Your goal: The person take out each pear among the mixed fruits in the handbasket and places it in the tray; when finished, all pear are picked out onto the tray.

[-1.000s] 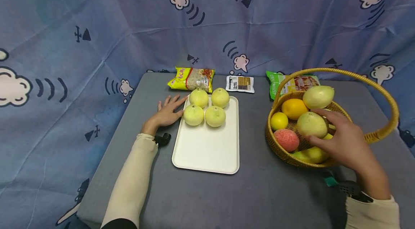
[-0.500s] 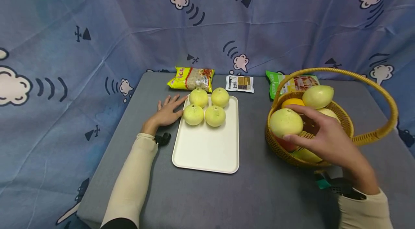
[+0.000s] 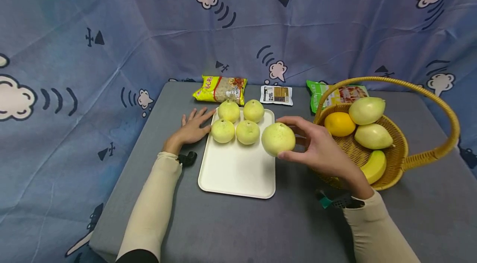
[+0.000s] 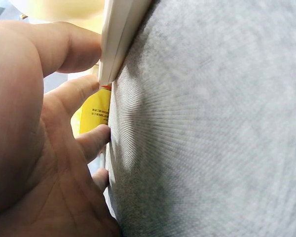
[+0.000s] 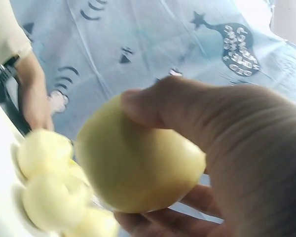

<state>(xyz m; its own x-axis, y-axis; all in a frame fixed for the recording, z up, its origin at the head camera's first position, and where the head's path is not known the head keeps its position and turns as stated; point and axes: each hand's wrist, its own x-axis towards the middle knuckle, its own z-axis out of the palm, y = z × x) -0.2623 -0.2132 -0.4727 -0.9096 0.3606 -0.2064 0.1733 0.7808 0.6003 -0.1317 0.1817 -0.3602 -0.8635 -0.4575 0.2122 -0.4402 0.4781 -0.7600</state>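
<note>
My right hand point(image 3: 322, 147) holds a pale green round fruit point(image 3: 278, 139) between thumb and fingers, at the right edge of the white tray point(image 3: 238, 172). In the right wrist view the thumb lies over the fruit point(image 5: 133, 158), with fingers beneath it. Several similar fruits point(image 3: 247, 132) sit together in the tray's upper part. My left hand point(image 3: 191, 129) rests on the table with fingers spread, touching the tray's left edge. The left wrist view shows the thumb and a finger of the left hand point(image 4: 54, 133) against the tray's side point(image 4: 119, 39).
A wicker basket point(image 3: 401, 147) with a tall handle stands at the right, holding an orange fruit point(image 3: 340, 124), two pale green fruits point(image 3: 374, 136) and a banana point(image 3: 374, 167). Behind lie a yellow packet point(image 3: 220, 89), a small white packet point(image 3: 276, 95) and a green packet point(image 3: 316, 94).
My right hand has lifted the round fruit out of the basket and carried it left to the tray. The basket's contents show more fully. My left hand has stayed still.
</note>
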